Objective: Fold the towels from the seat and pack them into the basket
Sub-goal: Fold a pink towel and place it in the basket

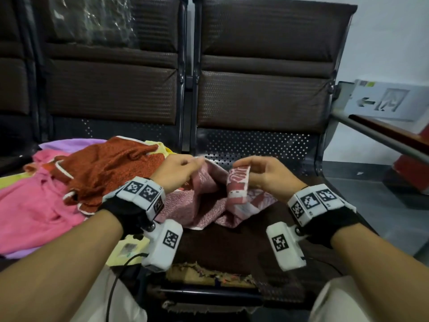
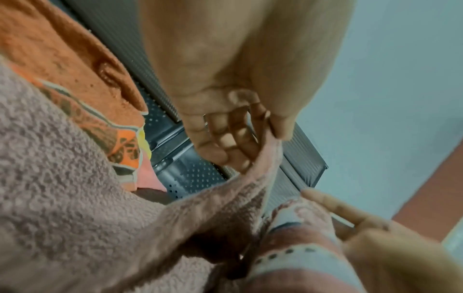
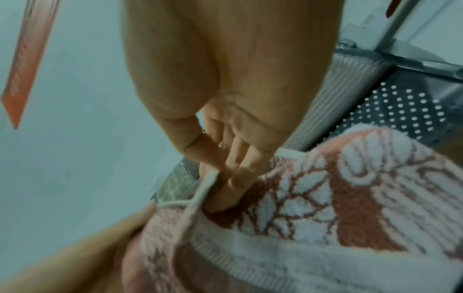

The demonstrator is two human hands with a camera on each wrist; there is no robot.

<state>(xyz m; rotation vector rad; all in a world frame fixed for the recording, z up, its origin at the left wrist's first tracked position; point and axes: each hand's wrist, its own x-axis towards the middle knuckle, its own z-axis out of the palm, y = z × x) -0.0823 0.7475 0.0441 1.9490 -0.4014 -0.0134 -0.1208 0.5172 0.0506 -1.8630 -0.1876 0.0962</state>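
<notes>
Left hand (image 1: 176, 169) and right hand (image 1: 267, 173) each pinch an edge of the pink patterned towel (image 1: 209, 201) above the seat (image 1: 255, 145), fingers (image 3: 235, 178) narrow, probably to spread it for folding.

One head view from above, two wrist views up close.
The head camera looks forward and down over both forearms at the seat (image 1: 255, 240); each wrist camera looks along its palm, very near, sharing the patterned towel (image 1: 209, 201) and perforated backrest (image 3: 411, 111).
</notes>
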